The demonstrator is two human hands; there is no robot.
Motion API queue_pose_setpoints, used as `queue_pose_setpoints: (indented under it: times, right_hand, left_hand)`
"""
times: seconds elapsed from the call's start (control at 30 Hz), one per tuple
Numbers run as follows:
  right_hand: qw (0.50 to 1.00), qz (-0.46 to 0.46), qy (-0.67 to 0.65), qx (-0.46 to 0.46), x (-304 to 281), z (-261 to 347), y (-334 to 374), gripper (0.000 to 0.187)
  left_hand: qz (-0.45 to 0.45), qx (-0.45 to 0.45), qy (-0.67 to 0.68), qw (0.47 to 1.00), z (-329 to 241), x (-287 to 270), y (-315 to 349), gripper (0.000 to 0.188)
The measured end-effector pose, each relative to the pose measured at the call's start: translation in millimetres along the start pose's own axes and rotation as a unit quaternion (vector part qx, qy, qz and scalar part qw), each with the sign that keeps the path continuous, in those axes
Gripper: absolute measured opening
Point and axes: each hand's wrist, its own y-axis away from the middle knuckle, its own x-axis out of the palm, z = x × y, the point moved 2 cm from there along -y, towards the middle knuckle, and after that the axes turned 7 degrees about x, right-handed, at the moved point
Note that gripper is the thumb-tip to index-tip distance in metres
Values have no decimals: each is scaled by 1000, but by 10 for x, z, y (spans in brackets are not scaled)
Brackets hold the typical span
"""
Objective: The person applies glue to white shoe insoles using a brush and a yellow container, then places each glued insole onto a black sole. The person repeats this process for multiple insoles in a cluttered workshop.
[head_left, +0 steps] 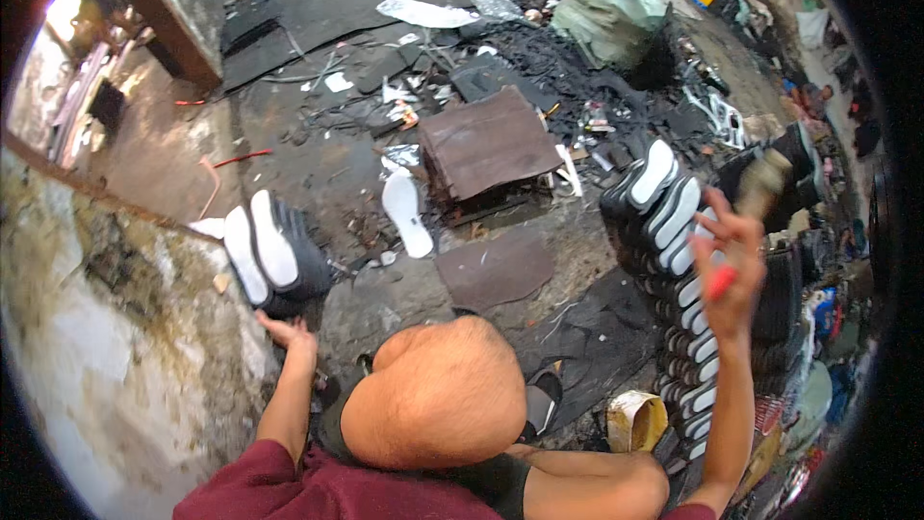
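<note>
At the left, black shoe soles with white faces (275, 248) stand against the wall. My left hand (289, 332) is just below them, fingers stretched out and nothing seen in it; whether it touches them I cannot tell. My right hand (735, 265) is raised at the right, closed round a hand tool. The tool's blurred tan head (765, 181) points up and away, and its red end (720, 281) sticks out below the fingers. Beneath that hand runs a long row of similar black-and-white soles (695, 320).
In front of my knees is a low block covered with a brown sheet (491, 143). Beside it lie a white insole (407, 214) and a flat brown piece (496, 268). A yellowish bucket (636, 421) stands near my right leg. Scraps and a greenish sack (606, 5) are farther off.
</note>
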Motion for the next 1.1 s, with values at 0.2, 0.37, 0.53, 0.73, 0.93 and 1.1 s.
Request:
queue_pose_setpoints:
  times: [0.2, 0.37, 0.53, 0.73, 0.93, 1.1]
  right_hand:
    - [954, 207, 79, -204, 1883, 669, -768, 51]
    - [894, 307, -70, -320, 4100, 1406, -309, 41]
    - [831, 332, -116, -432, 5177, 1713, 269, 35]
    - [877, 297, -64, -373, 5274, 2200, 284, 40]
    - [881, 307, -41, -358, 5405, 2061, 301, 50]
    - [909, 288, -123, -277, 5230, 2081, 95, 46]
  left_hand:
    - [-58, -47, 28, 997, -164, 640, 389, 111]
    - [159, -59, 100, 980, -241, 504, -185, 93]
    - [179, -92, -61, 978, 12, 575, -394, 77]
    - [242, -97, -13, 965, -365, 496, -633, 85]
    - [174, -101, -52, 978, -117, 660, -813, 80]
    - [318, -174, -26, 932, 75, 693, -1082, 89]
